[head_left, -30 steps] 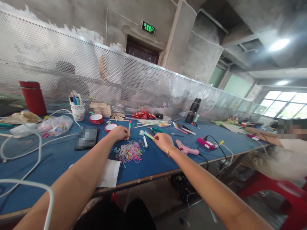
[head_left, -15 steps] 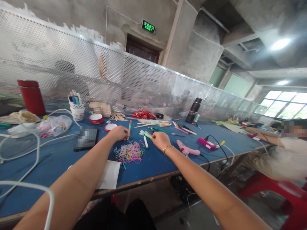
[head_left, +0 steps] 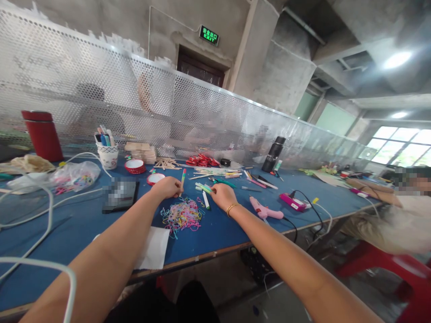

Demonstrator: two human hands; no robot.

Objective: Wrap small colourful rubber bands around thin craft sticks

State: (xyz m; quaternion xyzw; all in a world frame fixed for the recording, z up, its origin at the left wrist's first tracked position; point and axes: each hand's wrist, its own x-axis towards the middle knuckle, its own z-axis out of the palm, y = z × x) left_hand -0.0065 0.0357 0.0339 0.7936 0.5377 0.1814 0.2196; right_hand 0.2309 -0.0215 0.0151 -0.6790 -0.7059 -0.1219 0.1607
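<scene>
My left hand point(head_left: 171, 187) is closed on a slim stick point(head_left: 183, 176) with red and green at its upper end, held nearly upright. My right hand point(head_left: 222, 195) pinches a light green marker point(head_left: 206, 187) that points left. A white marker with a green end point(head_left: 205, 200) lies on the table just left of my right hand. Below and between both hands is a tangled pile of coloured strings point(head_left: 182, 216).
On the blue table point(head_left: 232, 229) are a pink glue gun point(head_left: 266, 210), a purple box point(head_left: 292, 202), a phone point(head_left: 120, 195), a pen cup point(head_left: 108, 154), red-rimmed discs point(head_left: 135, 166) and a black bottle point(head_left: 273, 154). A person point(head_left: 400, 211) sits at the right.
My right hand has shifted slightly left with the marker. My left hand keeps its hold on the stick, almost unmoved.
</scene>
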